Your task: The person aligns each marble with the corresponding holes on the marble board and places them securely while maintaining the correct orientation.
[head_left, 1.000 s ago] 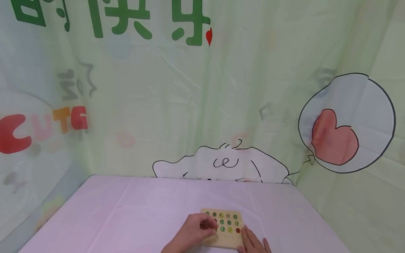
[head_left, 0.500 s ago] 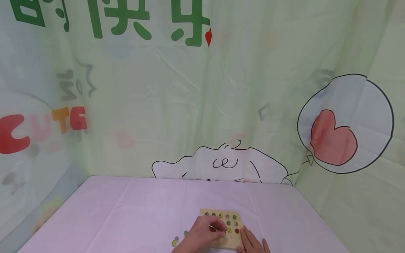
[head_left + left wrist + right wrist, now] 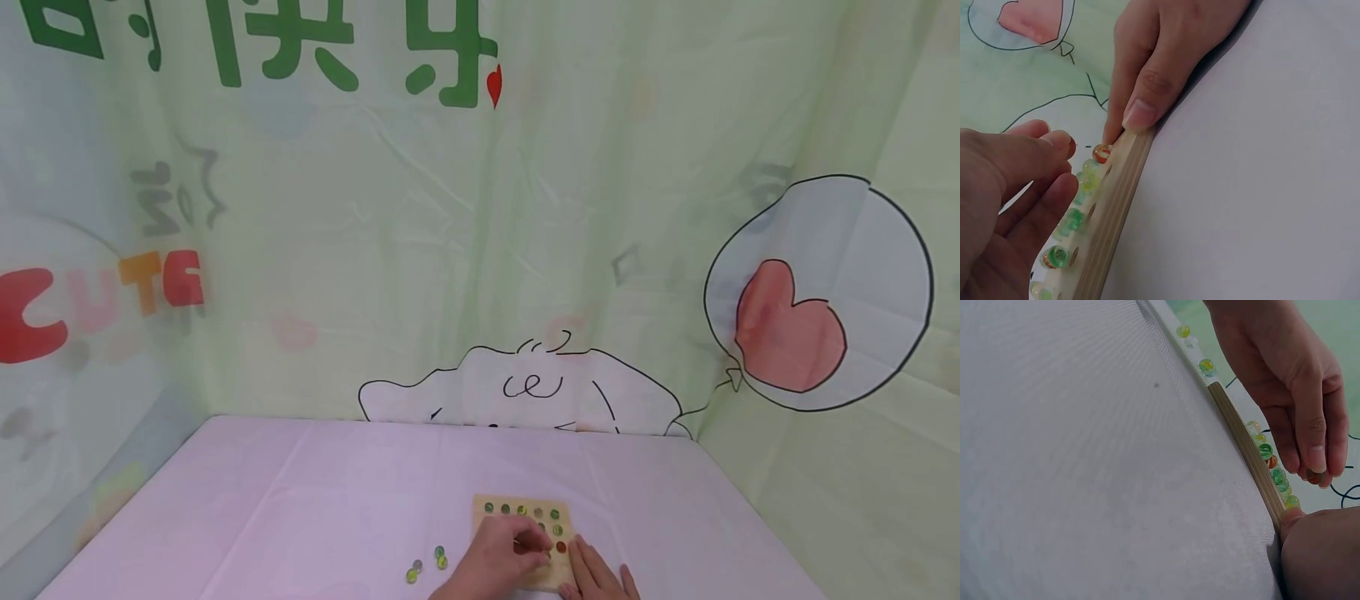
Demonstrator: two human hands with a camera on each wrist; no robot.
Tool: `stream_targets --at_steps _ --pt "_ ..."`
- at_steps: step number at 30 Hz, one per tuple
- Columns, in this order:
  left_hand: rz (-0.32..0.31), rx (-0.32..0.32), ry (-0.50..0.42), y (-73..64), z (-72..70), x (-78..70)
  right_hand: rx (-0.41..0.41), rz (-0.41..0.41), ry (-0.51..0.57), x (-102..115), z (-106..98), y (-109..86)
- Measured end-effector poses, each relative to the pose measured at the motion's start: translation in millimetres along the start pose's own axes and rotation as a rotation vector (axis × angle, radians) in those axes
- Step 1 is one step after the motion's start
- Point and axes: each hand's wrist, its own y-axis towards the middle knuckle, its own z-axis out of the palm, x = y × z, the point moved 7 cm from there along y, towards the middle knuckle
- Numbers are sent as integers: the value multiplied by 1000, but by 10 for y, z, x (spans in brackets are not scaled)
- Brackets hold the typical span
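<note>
My left hand (image 3: 498, 554) hovers over a square wooden board (image 3: 480, 502) with rows of round hollows. Its thumb and fingertips pinch a reddish-brown marble (image 3: 1315, 477), partly hidden behind the thumb in the left wrist view. Glass marbles, mostly green and yellow, sit in the board's far rows; a red marble (image 3: 561, 547) lies at the right end of a nearer row. The right hand (image 3: 598, 575) rests at the board's right edge with fingers straight, its thumb (image 3: 1140, 115) pressing the near corner. My left hand hides part of the board.
Loose marbles lie on the pale pink tablecloth (image 3: 300, 500) left of the board, among them a green marble (image 3: 439, 552) and a yellow-green marble (image 3: 411, 576). Behind the table hangs a printed curtain (image 3: 300, 208).
My left hand has moved rightward across the board, uncovering the loose marbles on the left. The right hand has kept its place at the board's edge.
</note>
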Motion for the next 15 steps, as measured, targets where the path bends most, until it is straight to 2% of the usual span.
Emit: stream_targets --at_steps 9,15 --pt "-43 -23 52 45 131 -20 -2 -17 7 9 -9 -18" --pt "-14 -32 143 69 191 -57 -8 -23 15 10 2 -10"
